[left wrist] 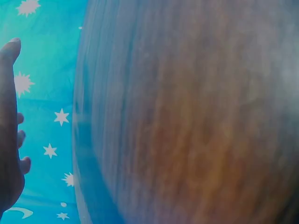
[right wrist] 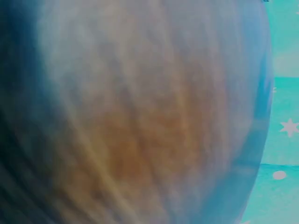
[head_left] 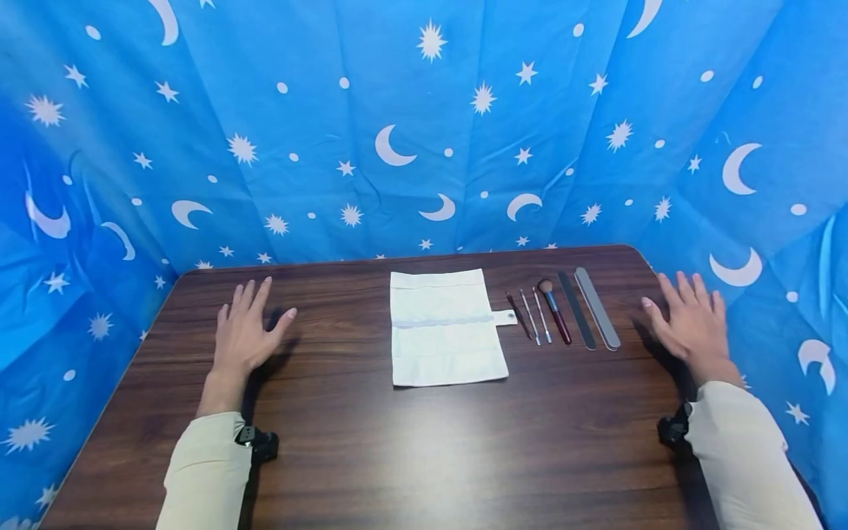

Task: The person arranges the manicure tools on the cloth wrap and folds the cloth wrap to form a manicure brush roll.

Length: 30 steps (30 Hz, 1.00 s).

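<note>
My left hand (head_left: 246,331) is at the left of the table, fingers straight and thumb spread, holding nothing. At the left edge of the left wrist view, part of that hand (left wrist: 10,126) shows. My right hand (head_left: 697,327), also empty with fingers extended, is by the table's right edge; the right wrist view does not show it. Nearest to it lies a grey nail file (head_left: 598,308), then a black nail file (head_left: 577,311) and a makeup brush (head_left: 555,311). Beside these lie two slim metal tools (head_left: 531,316) (head_left: 542,315) and a thin dark stick-like tool (head_left: 520,316).
A white cloth pouch (head_left: 444,353) lies flat mid-table, its snap tab (head_left: 505,317) pointing at the tools. The dark wooden table (head_left: 344,449) meets a blue curtain (head_left: 318,132) with moons and stars at the back and sides. Each sleeve carries a black wrist camera (head_left: 261,443).
</note>
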Each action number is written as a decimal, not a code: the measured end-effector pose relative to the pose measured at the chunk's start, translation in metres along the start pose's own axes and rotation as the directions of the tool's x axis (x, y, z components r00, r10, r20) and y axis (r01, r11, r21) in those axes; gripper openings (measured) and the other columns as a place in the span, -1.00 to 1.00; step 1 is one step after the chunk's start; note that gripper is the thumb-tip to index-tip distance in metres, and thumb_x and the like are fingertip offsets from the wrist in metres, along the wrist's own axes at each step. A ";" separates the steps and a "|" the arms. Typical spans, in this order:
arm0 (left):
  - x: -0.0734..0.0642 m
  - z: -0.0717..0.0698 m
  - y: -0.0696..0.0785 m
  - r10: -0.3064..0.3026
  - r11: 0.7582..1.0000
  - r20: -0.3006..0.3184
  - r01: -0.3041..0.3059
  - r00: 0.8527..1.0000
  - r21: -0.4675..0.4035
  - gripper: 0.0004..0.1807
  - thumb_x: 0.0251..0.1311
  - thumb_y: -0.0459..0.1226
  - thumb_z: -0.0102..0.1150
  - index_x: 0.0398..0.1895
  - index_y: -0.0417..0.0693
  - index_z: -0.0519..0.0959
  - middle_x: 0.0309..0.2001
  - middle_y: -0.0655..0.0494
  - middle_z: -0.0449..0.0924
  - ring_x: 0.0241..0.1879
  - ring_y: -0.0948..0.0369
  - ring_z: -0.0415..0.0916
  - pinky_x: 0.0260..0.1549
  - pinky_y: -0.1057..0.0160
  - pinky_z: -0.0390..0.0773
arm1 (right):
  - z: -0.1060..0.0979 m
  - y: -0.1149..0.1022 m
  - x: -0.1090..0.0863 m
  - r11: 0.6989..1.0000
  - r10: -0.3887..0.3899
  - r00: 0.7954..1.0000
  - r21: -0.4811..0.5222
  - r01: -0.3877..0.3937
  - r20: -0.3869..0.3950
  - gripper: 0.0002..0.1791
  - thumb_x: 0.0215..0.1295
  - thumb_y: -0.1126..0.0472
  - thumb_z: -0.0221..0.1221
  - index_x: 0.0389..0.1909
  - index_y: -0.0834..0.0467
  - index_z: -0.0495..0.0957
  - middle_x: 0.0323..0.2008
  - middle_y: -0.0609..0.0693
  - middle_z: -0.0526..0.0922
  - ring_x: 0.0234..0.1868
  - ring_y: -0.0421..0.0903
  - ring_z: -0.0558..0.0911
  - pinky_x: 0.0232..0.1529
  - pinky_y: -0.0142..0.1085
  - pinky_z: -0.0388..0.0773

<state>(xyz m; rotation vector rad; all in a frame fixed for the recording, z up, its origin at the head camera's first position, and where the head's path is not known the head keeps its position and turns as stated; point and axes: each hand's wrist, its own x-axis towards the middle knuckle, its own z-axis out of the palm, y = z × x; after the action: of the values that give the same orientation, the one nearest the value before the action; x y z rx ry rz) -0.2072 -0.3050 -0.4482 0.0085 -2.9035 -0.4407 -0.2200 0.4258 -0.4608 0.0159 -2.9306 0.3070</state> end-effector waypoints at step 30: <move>0.006 0.032 0.117 -0.053 0.710 0.254 0.215 0.966 -0.670 -0.18 0.48 0.30 -0.25 0.40 -0.18 0.40 0.21 -0.23 0.62 0.13 -0.10 0.67 0.19 -0.06 0.58 | -0.017 -0.065 0.014 0.960 0.056 0.996 0.270 -0.073 0.067 -0.30 0.57 -0.14 -0.10 0.30 0.43 0.38 0.16 0.56 0.49 0.16 0.50 0.46 0.14 0.38 0.38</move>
<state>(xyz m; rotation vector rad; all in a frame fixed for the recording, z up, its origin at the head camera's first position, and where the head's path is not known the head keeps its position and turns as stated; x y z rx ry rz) -0.2169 -0.1839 -0.4429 0.0636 -2.7368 -1.6330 -0.2288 0.3654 -0.4286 -0.0318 -2.9255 0.7298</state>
